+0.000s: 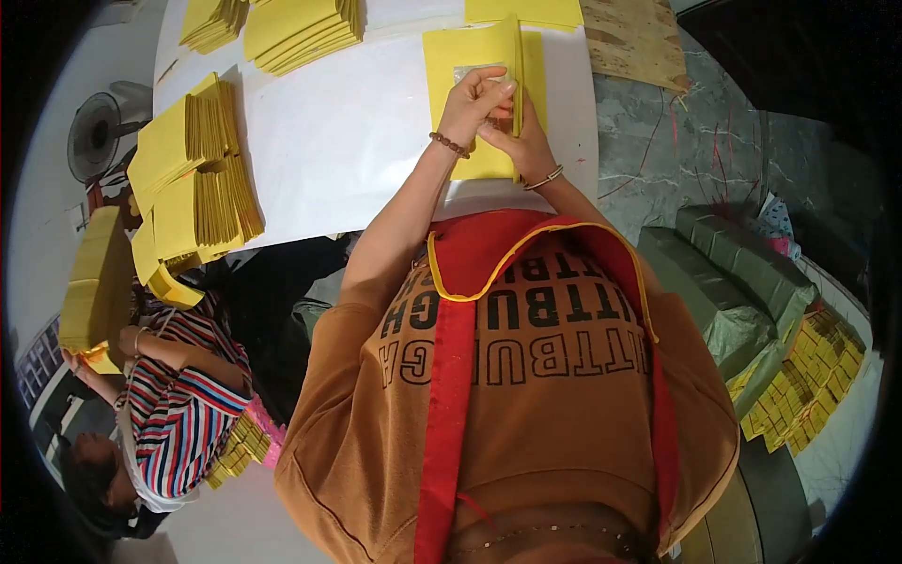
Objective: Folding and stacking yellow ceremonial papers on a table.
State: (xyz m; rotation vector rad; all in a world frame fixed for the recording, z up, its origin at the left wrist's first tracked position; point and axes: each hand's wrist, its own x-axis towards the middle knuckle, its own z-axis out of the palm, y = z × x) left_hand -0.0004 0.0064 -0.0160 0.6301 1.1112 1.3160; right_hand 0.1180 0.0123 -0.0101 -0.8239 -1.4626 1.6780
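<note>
Flat on the table in front of me lies a yellow paper piece (449,52), with a small clear or whitish patch (465,71) showing beside my fingers. A thin stack of yellow paper (517,56) stands on edge over it, its narrow side toward me. My right hand (528,143) grips this stack from the right, thumb on the near left face. My left hand (477,101), with a beaded bracelet at the wrist, is closed, its fingers curled and thumb drawn in, right against the upright stack. What its fingertips hold, if anything, is hidden.
The white table (324,141) bears yellow paper stacks (301,33) at the back and more stacks (193,179) along its left edge. On the left, a person in a striped shirt (178,404) holds a tall yellow bundle (94,282). Green wrapped packages (733,273) lie at right.
</note>
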